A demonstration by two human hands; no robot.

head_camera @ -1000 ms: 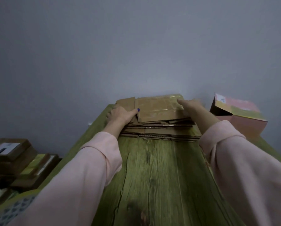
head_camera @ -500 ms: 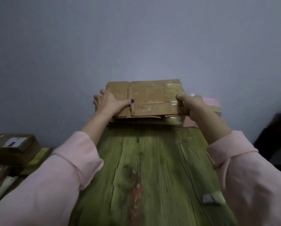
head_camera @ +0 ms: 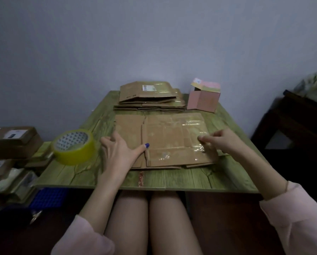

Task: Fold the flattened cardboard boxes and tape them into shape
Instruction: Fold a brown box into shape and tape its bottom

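Cardboard is what the coming move turns on: one flattened box [head_camera: 172, 140] lies in the middle of the counter [head_camera: 172, 177], closer to the near edge than the far one, with its long axis running left to right, across the person's body. Both hands are on it, so neither has to reach. The left hand [head_camera: 117, 151] lies spread and flat on the left end, fingers straight, its thumb stretched out to the seam where a narrow flap meets the main panel. The right hand [head_camera: 220, 142] sits at the right end with its fingers curled, over a stretch of glossy old tape. Whether it pinches the edge of the board or only rests there cannot be told, since the fingertips are turned under. Opening the box probably means lifting that right edge while the left hand holds the other end down. The underside of the box and how many layers it has are hidden. A stack [head_camera: 150, 100] of more flat boxes waits at the far edge, a pink box [head_camera: 203, 100] stands at the far right corner, and a roll of tape [head_camera: 73, 148] sits at the left edge, just beside the left hand.
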